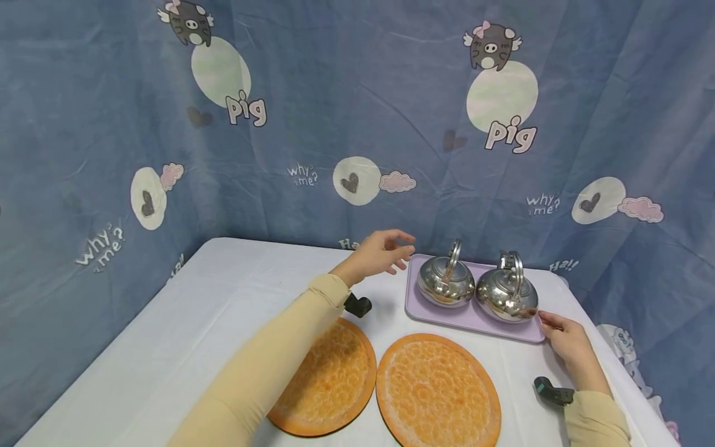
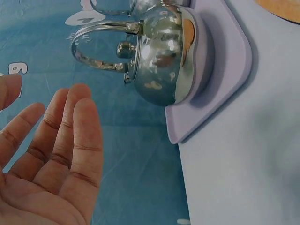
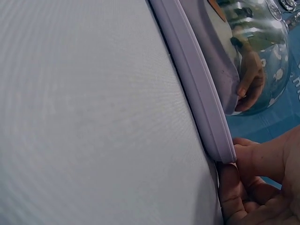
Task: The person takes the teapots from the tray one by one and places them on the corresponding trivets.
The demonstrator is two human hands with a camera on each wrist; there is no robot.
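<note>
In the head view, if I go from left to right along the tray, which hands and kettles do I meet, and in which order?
Left hand → left kettle → right kettle → right hand.

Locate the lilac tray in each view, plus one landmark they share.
Head: lilac tray right of centre, below mid-height.
Left wrist: right of centre, from the top edge to below mid-height.
Right wrist: slanting from the top edge to the right fingers, lower right.
Landmark: a steel kettle, standing on it in every view.
</note>
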